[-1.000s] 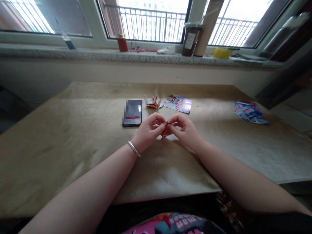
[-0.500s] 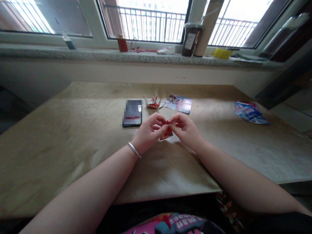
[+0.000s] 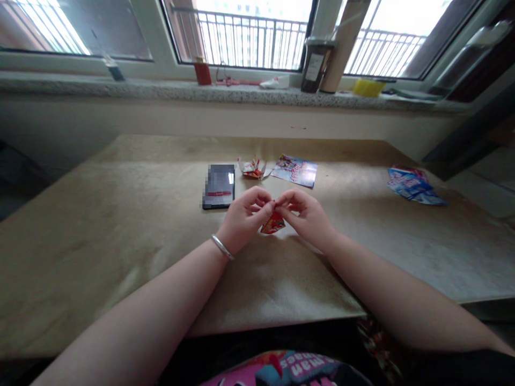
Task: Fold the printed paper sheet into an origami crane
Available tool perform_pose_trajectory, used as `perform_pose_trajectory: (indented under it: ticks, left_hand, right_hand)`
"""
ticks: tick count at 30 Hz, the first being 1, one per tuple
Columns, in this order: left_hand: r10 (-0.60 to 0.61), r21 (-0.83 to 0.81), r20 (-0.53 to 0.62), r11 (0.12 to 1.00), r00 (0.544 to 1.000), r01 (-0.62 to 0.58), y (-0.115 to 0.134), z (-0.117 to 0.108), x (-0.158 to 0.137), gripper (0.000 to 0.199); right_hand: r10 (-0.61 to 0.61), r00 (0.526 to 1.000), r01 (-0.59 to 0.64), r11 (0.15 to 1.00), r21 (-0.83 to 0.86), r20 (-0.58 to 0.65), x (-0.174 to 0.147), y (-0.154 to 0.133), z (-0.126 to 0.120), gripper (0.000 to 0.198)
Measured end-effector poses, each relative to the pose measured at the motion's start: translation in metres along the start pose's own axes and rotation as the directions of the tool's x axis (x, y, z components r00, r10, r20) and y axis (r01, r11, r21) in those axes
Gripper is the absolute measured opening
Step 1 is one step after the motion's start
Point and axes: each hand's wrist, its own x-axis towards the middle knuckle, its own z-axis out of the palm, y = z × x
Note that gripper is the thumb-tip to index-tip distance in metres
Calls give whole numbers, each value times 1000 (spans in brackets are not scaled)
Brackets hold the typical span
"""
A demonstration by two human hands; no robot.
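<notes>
Between my hands is a small piece of folded red printed paper (image 3: 273, 222), its lower part hanging below my fingers. My left hand (image 3: 247, 214) pinches it at the upper left, thumb against fingertips. From the other side my right hand (image 3: 303, 214) pinches its top, so the fingertips of both hands nearly meet. My fingers hide the paper's upper edge. Just beyond my hands stands a folded red-and-white paper shape (image 3: 253, 169) with pointed tips. To its right lies a flat printed sheet (image 3: 295, 170) in pale blue and red.
A dark tablet or phone (image 3: 219, 187) lies left of my hands on the brown-covered table (image 3: 120, 236). Several blue and red printed packets (image 3: 414, 185) are fanned out at the far right. Behind the table, the stone windowsill (image 3: 161, 92) carries a red container (image 3: 202, 72) and a dark jar (image 3: 316, 67).
The red paper has shifted slightly down and left, and more of its face shows below my fingers. Both hands keep their pinch; the other things stay put.
</notes>
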Motion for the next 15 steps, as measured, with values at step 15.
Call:
perform_pose_trajectory:
  ticks: [15]
  left_hand:
    - [-110, -19, 134, 993, 985, 114, -9, 3, 0, 28]
  right_hand:
    - [139, 988, -129, 983, 131, -73, 5, 8, -3, 19]
